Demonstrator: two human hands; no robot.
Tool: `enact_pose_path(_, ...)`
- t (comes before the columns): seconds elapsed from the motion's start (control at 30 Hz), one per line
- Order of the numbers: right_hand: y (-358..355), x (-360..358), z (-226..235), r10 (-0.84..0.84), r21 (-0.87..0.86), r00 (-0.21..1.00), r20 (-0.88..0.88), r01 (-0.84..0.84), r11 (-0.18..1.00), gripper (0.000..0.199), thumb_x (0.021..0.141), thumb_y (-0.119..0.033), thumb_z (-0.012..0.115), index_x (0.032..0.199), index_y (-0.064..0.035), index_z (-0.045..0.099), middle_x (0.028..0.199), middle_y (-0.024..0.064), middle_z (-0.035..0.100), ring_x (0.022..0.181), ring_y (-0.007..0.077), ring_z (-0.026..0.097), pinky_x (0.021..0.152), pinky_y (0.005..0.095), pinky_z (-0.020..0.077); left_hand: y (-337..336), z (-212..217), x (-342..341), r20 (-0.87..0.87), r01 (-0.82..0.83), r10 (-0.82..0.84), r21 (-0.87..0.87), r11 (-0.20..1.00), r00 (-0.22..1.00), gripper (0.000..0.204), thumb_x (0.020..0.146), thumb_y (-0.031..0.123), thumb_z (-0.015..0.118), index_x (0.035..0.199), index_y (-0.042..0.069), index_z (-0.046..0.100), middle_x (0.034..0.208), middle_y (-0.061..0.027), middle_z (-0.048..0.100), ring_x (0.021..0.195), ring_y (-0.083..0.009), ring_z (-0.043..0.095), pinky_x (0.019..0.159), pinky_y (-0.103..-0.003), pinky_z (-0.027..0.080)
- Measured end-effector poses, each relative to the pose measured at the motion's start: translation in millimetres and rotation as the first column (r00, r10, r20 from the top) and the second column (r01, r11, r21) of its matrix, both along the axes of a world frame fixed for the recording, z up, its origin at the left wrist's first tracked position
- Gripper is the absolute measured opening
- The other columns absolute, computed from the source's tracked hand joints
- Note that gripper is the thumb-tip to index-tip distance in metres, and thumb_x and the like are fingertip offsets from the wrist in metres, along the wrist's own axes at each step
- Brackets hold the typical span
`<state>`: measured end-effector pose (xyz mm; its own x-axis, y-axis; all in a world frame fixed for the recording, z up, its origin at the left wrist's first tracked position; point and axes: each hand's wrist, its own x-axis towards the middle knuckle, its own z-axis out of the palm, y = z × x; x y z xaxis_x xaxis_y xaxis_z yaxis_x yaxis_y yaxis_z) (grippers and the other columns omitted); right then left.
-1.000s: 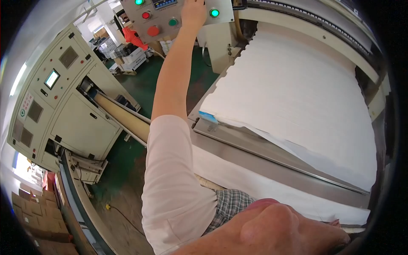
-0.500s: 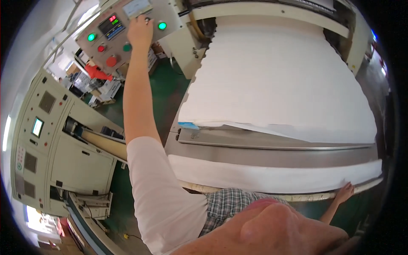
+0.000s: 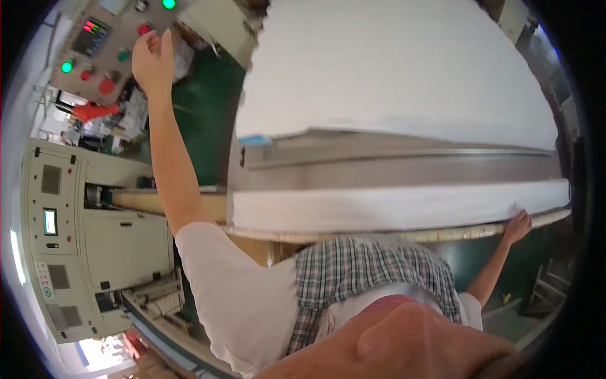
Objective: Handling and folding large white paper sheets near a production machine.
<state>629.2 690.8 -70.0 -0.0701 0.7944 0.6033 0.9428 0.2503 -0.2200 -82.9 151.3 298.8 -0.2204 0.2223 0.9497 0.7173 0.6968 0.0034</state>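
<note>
My left hand (image 3: 153, 62) is raised beside the control panel (image 3: 69, 79), just below a red push button (image 3: 144, 28). Its thumb stands apart from the bent fingers and it holds nothing. At the far right, my right hand (image 3: 519, 228) has its fingers bent over the near edge of a narrow white strip of sheet (image 3: 379, 208), by the cream front bar (image 3: 435, 235). The thumb is hidden. Beyond a metal plate (image 3: 391, 158) lies a wide white sheet (image 3: 391, 76) with a ragged left edge. A small blue patch (image 3: 254, 139) marks its near left corner.
The panel carries a lit digital display (image 3: 91, 36), a glowing green light (image 3: 67, 67) and a large red knob (image 3: 106, 84). Off to the left stands a cream machine cabinet (image 3: 120, 246) with a small screen (image 3: 50, 221). Green floor (image 3: 202, 120) shows between.
My left hand has drawn back from the panel, uncovering the red button. The view has tilted, so the machine sits higher in the picture. My right hand stays at the strip's edge.
</note>
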Motion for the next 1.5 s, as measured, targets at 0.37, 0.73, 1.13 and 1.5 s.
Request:
enact_pose_path(0.37,11,-13,13,-0.082,-0.047,0.997,0.013,0.082,0.995,0.039,0.081,-0.036,0.051,0.089,-0.0002,0.063,0.087,0.0195,0.062,0.084,0.0358,0.056,0.078,0.0442,0.0429,-227,-294,137,0.998,-0.001,-0.049,0.049,0.999,-0.033,0.041,0.082,0.029,0.061,0.112,0.001,0.052,0.098,-0.0078,0.060,0.087,-0.0135,0.054,0.075,-0.028,0.044)
enact_pose_path(0.73,52,91,4,0.018,-0.033,0.922,0.388,-0.006,0.999,0.031,0.082,-0.027,0.051,0.095,0.0001,0.059,0.093,0.0119,0.062,0.088,0.0221,0.059,0.078,0.0327,0.0455,-176,-343,178,0.979,-0.011,0.062,-0.065,0.998,-0.194,0.072,0.080,0.041,0.059,0.127,-0.008,0.033,0.128,-0.0195,0.040,0.118,-0.0279,0.038,0.099,-0.035,0.028)
enact_pose_path(1.13,43,43,-22,-0.010,0.068,0.965,0.261,-0.008,0.998,0.032,0.077,-0.037,0.060,0.084,-0.0063,0.067,0.070,0.0040,0.065,0.058,0.0159,0.061,0.052,0.0311,0.0499,-181,-251,208,0.966,-0.059,0.051,-0.038,0.998,0.252,0.022,0.080,0.014,0.061,0.101,0.006,0.060,0.087,-0.0045,0.063,0.074,-0.0126,0.058,0.065,-0.026,0.046)
enact_pose_path(1.5,90,65,-52,0.033,0.037,0.998,0.049,-0.035,0.999,0.038,0.075,-0.041,0.054,0.084,-0.0069,0.068,0.082,0.0146,0.062,0.083,0.0341,0.054,0.068,0.0509,0.0442,-165,-248,255,0.838,0.345,0.158,-0.378,0.859,0.523,0.019,0.071,0.008,0.063,0.089,0.007,0.061,0.094,-0.0098,0.060,0.089,-0.0289,0.055,0.076,-0.036,0.045)
